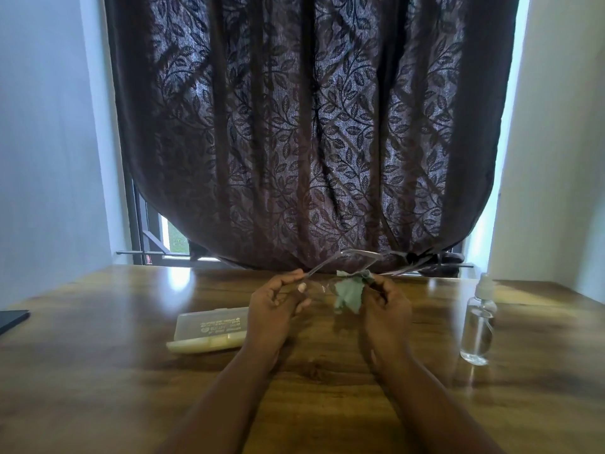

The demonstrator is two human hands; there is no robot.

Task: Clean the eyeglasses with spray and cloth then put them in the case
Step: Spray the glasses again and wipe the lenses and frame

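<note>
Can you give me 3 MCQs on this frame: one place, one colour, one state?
1. Where does the spray bottle stand?
A. right of the hands
B. left of the case
C. on the case

2. What colour is the cloth?
A. red
B. pale green
C. black

3. How is the eyeglass case?
A. open, glasses inside
B. held up
C. closed on the table

Key: 1 A, it stands past the right hand. 2 B, pale green against the eyeglasses that the left hand holds. 3 C, lid down, flat on the wood.
</note>
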